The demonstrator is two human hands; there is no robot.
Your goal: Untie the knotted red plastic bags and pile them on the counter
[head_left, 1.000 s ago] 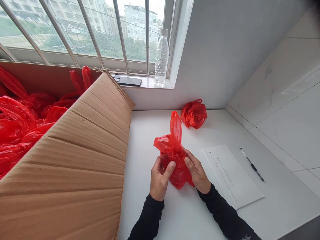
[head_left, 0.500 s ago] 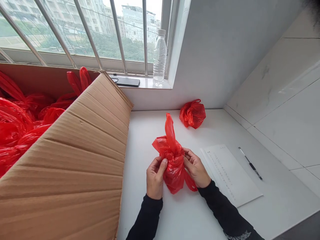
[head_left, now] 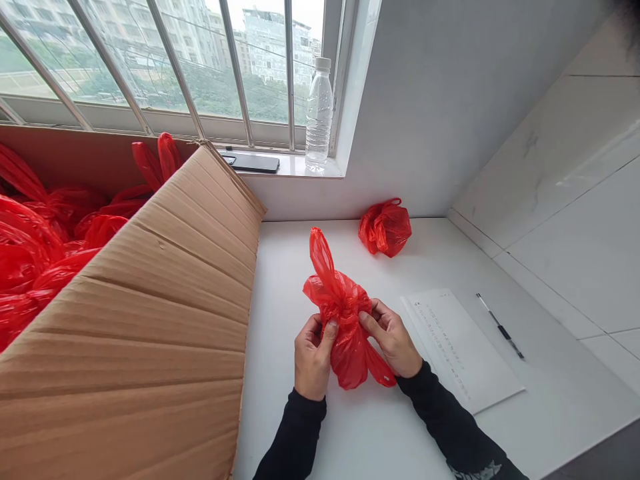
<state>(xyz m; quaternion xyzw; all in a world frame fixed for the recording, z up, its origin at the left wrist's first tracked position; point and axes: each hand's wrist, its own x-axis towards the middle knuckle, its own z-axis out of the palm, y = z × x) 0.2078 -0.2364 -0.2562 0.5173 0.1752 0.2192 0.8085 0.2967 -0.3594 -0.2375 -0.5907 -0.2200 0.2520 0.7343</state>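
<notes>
A red plastic bag point(head_left: 349, 353), gathered and knotted at its middle, is held just above the white tabletop between both hands. My left hand point(head_left: 314, 357) pinches its left side, thumb in front and fingers behind. On the opposite side my right hand point(head_left: 393, 337) pinches the bag near the knot, thumb across the front. One handle loop sticks up and leans left; another hangs at the lower right by my right wrist. What is inside the bag cannot be seen. A second red plastic bag point(head_left: 385, 228), bunched up, rests against the wall at the back.
At left stands a big cardboard box point(head_left: 165, 320) with several red bags point(head_left: 45, 247) inside. Paper with writing point(head_left: 463, 350) and a pen point(head_left: 500, 327) lie at right on the table. A water bottle point(head_left: 319, 117) and a phone point(head_left: 253, 163) sit on the windowsill.
The upright handle loop has tipped to the left. My right thumb has come round onto the front of the bag near the knot. Both hands stay in nearly the same place.
</notes>
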